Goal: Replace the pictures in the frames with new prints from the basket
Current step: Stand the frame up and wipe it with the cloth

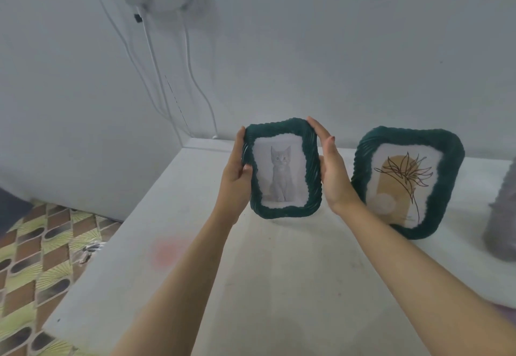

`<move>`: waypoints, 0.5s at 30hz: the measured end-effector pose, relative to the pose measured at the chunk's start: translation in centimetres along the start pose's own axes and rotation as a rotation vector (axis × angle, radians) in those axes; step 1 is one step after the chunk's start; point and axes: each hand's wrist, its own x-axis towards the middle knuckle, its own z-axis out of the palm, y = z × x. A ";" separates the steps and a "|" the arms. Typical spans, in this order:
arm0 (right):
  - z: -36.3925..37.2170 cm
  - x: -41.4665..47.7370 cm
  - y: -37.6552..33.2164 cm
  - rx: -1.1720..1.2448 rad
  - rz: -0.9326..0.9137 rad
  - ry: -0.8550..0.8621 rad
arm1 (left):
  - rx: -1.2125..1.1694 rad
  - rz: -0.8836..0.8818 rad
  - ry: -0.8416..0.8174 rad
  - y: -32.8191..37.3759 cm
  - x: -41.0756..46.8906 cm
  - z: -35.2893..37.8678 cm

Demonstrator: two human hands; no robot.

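While my left hand and right hand grip the cat frame upright by its two long edges over the table, I cannot tell whether its bottom edge rests there. Should either hand slacken on the ribbed rim as I turn it over for the backing, it could slip and drop, or my right wrist could topple the second frame just beside it

Two dark green ribbed frames; grey kitten print; ochre line-drawn flower print; white table.
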 end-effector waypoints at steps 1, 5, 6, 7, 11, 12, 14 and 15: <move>-0.1 0.0 0.3 0.004 -0.004 0.005 | 0.001 0.000 0.002 -0.2 0.0 0.0; -0.2 -0.3 0.7 0.007 -0.020 0.023 | 0.027 0.008 -0.005 -0.6 0.1 0.2; -0.2 -0.4 0.8 0.005 -0.018 0.026 | 0.037 0.011 -0.009 -0.5 0.1 0.3; -0.2 -0.5 0.7 0.000 -0.015 0.028 | 0.049 0.010 -0.013 -0.5 0.1 0.4; -0.1 -1.0 0.4 -0.071 0.014 0.054 | 0.091 -0.002 -0.014 -0.7 0.1 0.6; -0.1 -1.1 0.3 -0.100 0.015 0.060 | 0.102 -0.004 -0.011 -0.8 0.0 0.7; -0.1 -1.4 -0.2 -0.180 0.014 0.056 | 0.135 -0.008 -0.012 -0.6 -0.2 1.0; -0.1 -1.6 -0.3 -0.222 0.023 0.050 | 0.149 -0.006 -0.015 -0.5 -0.3 1.1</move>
